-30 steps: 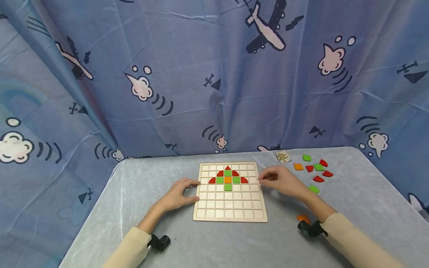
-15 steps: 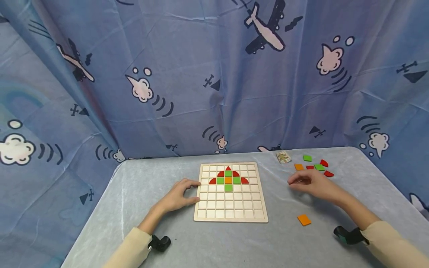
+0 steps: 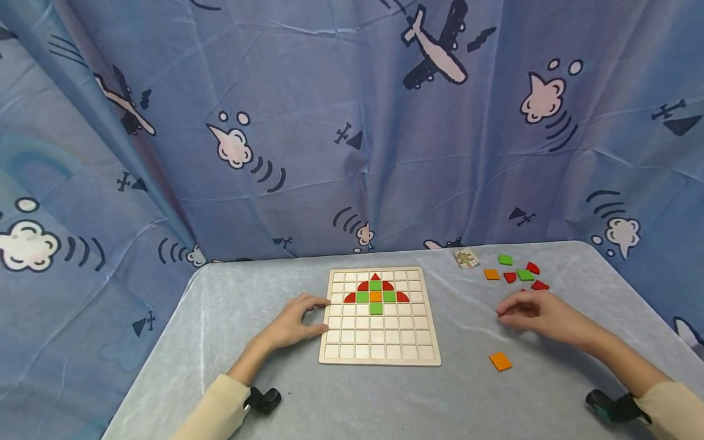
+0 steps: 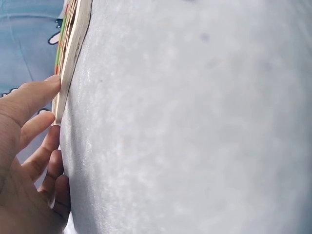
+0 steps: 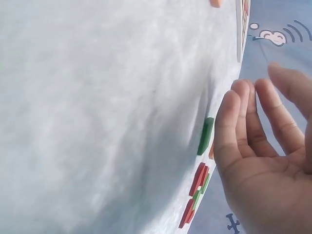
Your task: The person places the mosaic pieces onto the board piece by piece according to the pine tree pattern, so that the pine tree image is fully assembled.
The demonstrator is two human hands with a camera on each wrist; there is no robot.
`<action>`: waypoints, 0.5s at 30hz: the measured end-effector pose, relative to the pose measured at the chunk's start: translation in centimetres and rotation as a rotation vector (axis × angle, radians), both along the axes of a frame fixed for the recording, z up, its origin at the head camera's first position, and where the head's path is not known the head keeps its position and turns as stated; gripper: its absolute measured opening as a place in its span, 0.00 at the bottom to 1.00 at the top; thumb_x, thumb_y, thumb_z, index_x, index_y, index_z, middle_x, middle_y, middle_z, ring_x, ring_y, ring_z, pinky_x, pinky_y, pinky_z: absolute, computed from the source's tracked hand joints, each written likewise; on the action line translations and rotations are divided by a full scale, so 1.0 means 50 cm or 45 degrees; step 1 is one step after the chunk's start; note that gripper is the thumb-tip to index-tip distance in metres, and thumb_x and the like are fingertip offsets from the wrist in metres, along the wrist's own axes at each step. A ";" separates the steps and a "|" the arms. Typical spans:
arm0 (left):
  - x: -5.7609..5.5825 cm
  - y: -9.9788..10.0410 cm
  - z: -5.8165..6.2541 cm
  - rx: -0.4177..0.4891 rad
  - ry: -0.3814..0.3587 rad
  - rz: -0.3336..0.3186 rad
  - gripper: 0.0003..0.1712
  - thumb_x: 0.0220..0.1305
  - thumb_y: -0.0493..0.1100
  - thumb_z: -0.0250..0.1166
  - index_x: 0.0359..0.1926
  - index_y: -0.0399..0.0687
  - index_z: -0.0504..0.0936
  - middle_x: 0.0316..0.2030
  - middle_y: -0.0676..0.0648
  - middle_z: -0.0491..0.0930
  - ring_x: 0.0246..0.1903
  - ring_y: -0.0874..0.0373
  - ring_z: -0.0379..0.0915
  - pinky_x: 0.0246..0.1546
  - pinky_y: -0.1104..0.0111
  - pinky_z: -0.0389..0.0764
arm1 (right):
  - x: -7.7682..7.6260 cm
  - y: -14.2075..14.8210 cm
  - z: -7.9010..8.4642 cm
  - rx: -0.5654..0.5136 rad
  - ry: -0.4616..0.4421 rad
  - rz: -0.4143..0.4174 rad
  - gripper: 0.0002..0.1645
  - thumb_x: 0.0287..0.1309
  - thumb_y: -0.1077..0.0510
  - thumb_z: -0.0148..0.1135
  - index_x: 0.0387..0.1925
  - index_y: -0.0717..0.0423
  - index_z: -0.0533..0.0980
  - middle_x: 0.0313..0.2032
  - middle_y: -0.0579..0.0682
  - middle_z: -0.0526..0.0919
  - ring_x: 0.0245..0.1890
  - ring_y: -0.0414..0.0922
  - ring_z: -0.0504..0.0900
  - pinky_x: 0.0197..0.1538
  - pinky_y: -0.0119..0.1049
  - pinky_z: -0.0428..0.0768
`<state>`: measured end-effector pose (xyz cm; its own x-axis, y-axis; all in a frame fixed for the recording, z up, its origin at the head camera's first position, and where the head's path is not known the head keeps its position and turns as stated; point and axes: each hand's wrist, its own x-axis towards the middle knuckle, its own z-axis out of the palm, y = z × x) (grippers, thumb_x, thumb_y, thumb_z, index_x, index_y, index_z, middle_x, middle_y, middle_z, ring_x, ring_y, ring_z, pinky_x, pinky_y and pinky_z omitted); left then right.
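A pale wooden grid board point(image 3: 379, 336) lies on the table, its upper part filled with green, red and orange tiles around one orange square point(image 3: 376, 296). My left hand point(image 3: 291, 321) rests at the board's left edge, thumb and fingertips touching its rim; the left wrist view shows the board's edge point(image 4: 73, 53) against them. Over the table to the right hovers my right hand point(image 3: 550, 315), fingers loosely bent and nothing between them in the right wrist view. Just behind it lie loose red quarter-round tiles point(image 3: 541, 285) and green square tiles point(image 3: 525, 275). The hand partly covers some tiles.
A loose orange tile point(image 3: 500, 361) lies on the table nearer the front, right of the board. Another orange tile point(image 3: 492, 275) and a small patterned square card point(image 3: 466, 258) are at the back right. A blue printed curtain point(image 3: 308, 122) hangs behind the table.
My right hand has moved from the board's right edge out to the right, near the loose tiles, uncovering the front orange tile. My left hand has stayed at the board's left edge.
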<state>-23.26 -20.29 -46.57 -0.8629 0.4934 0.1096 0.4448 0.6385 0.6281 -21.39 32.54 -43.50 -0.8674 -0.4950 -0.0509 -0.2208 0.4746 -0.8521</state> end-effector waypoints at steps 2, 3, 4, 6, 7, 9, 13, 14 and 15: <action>0.000 0.000 0.000 0.002 -0.003 0.001 0.29 0.63 0.45 0.74 0.64 0.44 0.78 0.56 0.44 0.77 0.54 0.47 0.71 0.56 0.50 0.70 | 0.003 0.005 -0.002 -0.010 -0.017 0.019 0.15 0.67 0.61 0.66 0.51 0.67 0.80 0.46 0.60 0.83 0.39 0.47 0.83 0.42 0.36 0.84; 0.000 -0.001 -0.001 0.003 -0.002 0.001 0.29 0.63 0.45 0.74 0.64 0.44 0.78 0.56 0.44 0.77 0.54 0.46 0.71 0.56 0.49 0.70 | 0.004 0.007 -0.004 -0.017 -0.021 0.035 0.15 0.67 0.62 0.66 0.51 0.68 0.80 0.46 0.60 0.83 0.39 0.46 0.83 0.42 0.35 0.84; 0.000 -0.001 -0.001 0.004 -0.002 0.001 0.29 0.63 0.45 0.74 0.64 0.44 0.78 0.56 0.44 0.77 0.54 0.46 0.71 0.56 0.49 0.70 | 0.005 0.008 -0.005 -0.023 -0.036 0.049 0.15 0.67 0.62 0.66 0.51 0.68 0.80 0.46 0.61 0.83 0.40 0.46 0.83 0.43 0.34 0.84; 0.001 -0.001 -0.001 0.007 -0.004 0.003 0.29 0.63 0.45 0.74 0.64 0.44 0.78 0.56 0.44 0.77 0.54 0.46 0.71 0.56 0.49 0.70 | 0.007 0.011 -0.008 -0.033 -0.068 0.080 0.16 0.67 0.63 0.66 0.52 0.69 0.79 0.46 0.61 0.83 0.40 0.44 0.84 0.44 0.32 0.83; 0.001 -0.001 -0.001 0.008 -0.006 0.005 0.29 0.63 0.45 0.74 0.64 0.45 0.79 0.56 0.44 0.77 0.54 0.46 0.71 0.56 0.49 0.70 | 0.008 0.013 -0.010 -0.034 -0.073 0.097 0.16 0.67 0.63 0.66 0.52 0.70 0.79 0.46 0.61 0.83 0.41 0.44 0.84 0.45 0.31 0.83; 0.001 -0.001 0.000 0.006 -0.009 0.008 0.29 0.63 0.45 0.74 0.64 0.45 0.79 0.56 0.44 0.77 0.54 0.47 0.71 0.56 0.49 0.70 | 0.009 0.015 -0.013 -0.037 -0.082 0.127 0.17 0.68 0.63 0.65 0.53 0.70 0.78 0.47 0.60 0.84 0.42 0.43 0.84 0.46 0.30 0.82; 0.001 0.000 0.001 0.004 -0.013 0.009 0.29 0.63 0.45 0.74 0.64 0.45 0.78 0.57 0.45 0.76 0.54 0.47 0.71 0.56 0.49 0.70 | 0.013 0.019 -0.018 -0.037 -0.064 0.158 0.17 0.68 0.64 0.64 0.54 0.71 0.78 0.47 0.60 0.84 0.44 0.40 0.84 0.46 0.30 0.82; 0.001 0.000 0.001 0.005 -0.012 0.009 0.29 0.63 0.45 0.74 0.64 0.45 0.79 0.57 0.45 0.76 0.54 0.47 0.71 0.57 0.49 0.70 | 0.013 0.020 -0.019 -0.040 -0.062 0.158 0.17 0.68 0.64 0.64 0.54 0.71 0.78 0.47 0.60 0.84 0.45 0.40 0.84 0.46 0.30 0.82; 0.001 0.000 0.002 0.006 -0.011 0.007 0.29 0.63 0.45 0.74 0.64 0.45 0.79 0.57 0.45 0.76 0.54 0.47 0.71 0.57 0.49 0.70 | 0.014 0.020 -0.020 -0.043 -0.055 0.158 0.16 0.69 0.64 0.64 0.54 0.71 0.78 0.47 0.60 0.84 0.45 0.40 0.84 0.46 0.30 0.82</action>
<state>-23.22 -20.28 -46.49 -0.8667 0.4878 0.1042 0.4354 0.6379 0.6352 -20.68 33.57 -44.49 -0.7965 -0.6007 -0.0687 -0.2387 0.4168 -0.8771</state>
